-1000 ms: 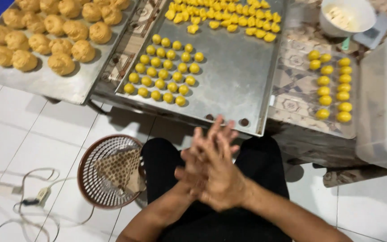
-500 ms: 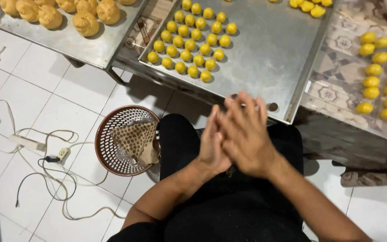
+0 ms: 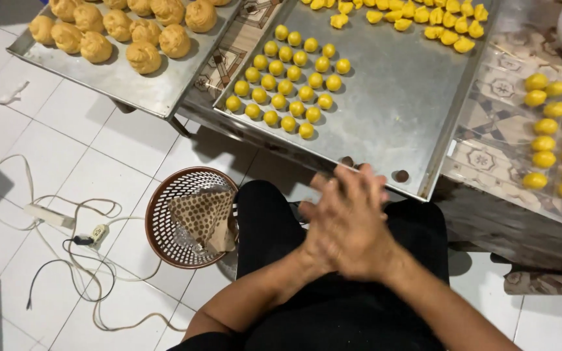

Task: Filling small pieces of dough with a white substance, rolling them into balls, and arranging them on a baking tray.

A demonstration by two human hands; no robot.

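A person's right hand [image 3: 352,224] lies flat over the left hand [image 3: 317,244], palms pressed together above the lap, blurred; anything between them seems hidden. Just beyond, a metal tray [image 3: 391,110] holds rows of small yellow dough balls [image 3: 287,84].

I count, around the big steel tray [image 3: 385,123]: trays 2 | hands 2 | brown basket [image 3: 193,224] below it 1 | golden buns [image 3: 125,29] to its left 11
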